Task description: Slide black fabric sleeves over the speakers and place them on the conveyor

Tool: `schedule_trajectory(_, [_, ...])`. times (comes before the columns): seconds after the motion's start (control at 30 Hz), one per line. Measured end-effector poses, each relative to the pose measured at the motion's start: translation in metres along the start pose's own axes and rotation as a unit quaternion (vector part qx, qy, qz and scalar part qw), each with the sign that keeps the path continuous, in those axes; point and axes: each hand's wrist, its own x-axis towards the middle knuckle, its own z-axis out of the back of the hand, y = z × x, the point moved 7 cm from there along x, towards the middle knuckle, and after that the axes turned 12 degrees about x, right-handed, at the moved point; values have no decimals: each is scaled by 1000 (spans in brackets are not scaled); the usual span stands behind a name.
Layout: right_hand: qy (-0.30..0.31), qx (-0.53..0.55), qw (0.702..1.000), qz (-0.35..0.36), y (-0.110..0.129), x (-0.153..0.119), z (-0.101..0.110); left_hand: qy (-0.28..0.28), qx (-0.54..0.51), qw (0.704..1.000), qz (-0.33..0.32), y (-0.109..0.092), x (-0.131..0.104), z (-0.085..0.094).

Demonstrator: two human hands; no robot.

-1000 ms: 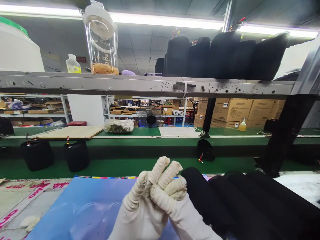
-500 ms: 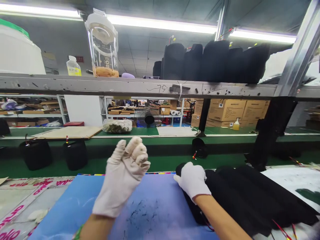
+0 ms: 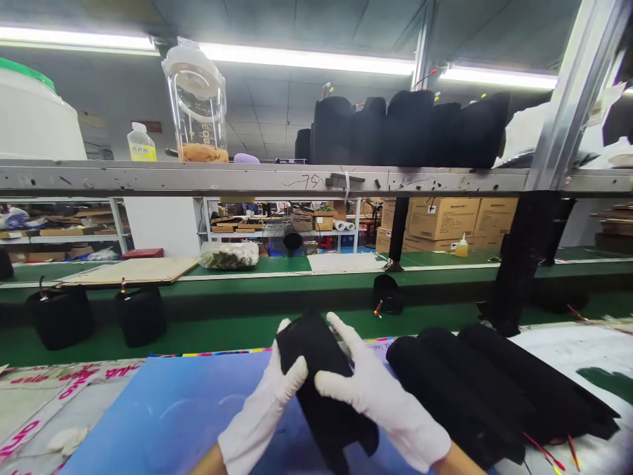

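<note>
Both gloved hands grasp the black piece (image 3: 316, 369) above the blue sheet: the left hand (image 3: 267, 402) has its thumb on the near face and fingers around the left edge, while the right hand (image 3: 376, 396) closes on the right edge, thumb also in front. Whether its lower end touches the sheet, I cannot tell. Across the whole view runs the shelf (image 3: 237, 178), cutting off part of the room behind. Under it stretches the green bench (image 3: 208, 330), beyond the blue sheet (image 3: 163, 396). Several black rolls (image 3: 459, 389) lie side by side to the right of the right hand, red wires at their near ends. More dark bundles (image 3: 405, 132) stand packed on the shelf. A black post (image 3: 519, 270) rises behind the rolls, in front of the bench's far part and beside the cartons (image 3: 445, 218). Up left sit a white tub (image 3: 37, 115), then a clear jar (image 3: 198, 105). Farther back are a flat board (image 3: 133, 269), a fan (image 3: 291, 239) and a plastic bag (image 3: 229, 256). Smallest are the yellow-labelled bottle (image 3: 142, 143) and the amber bottle (image 3: 461, 247)
</note>
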Motion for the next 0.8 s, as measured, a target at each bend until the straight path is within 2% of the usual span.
schedule_trajectory(0.03, [27, 63, 997, 32, 3, -4, -10, -3, 0, 1000, -21, -6, 1, -5])
schedule_trajectory(0.1, [68, 105, 989, 82, 5, -11, -25, -9, -16, 999, -32, -10, 2, -13])
schedule_trajectory(0.17, [83, 119, 984, 104, -2, -17, -32, -10, -58, 998, 4, 0, 1, -16])
schedule_trajectory(0.3, [65, 119, 985, 110, -21, -22, -32, -5, -160, 985, 67, 26, -5, -10])
schedule_trajectory(0.4, [53, 119, 985, 110, -27, -25, -31, -2, -168, 980, 109, 36, -9, -9])
schedule_trajectory(0.47, [47, 115, 987, 107, -29, -26, -31, -1, -181, 973, 146, 38, -12, -13])
schedule_trajectory(0.67, [32, 99, 990, 98, -30, -30, -30, -4, -226, 953, 200, 37, -15, -21])
schedule_trajectory(0.8, [28, 92, 991, 96, -30, -30, -29, -1, -225, 953, 202, 44, -13, -20])
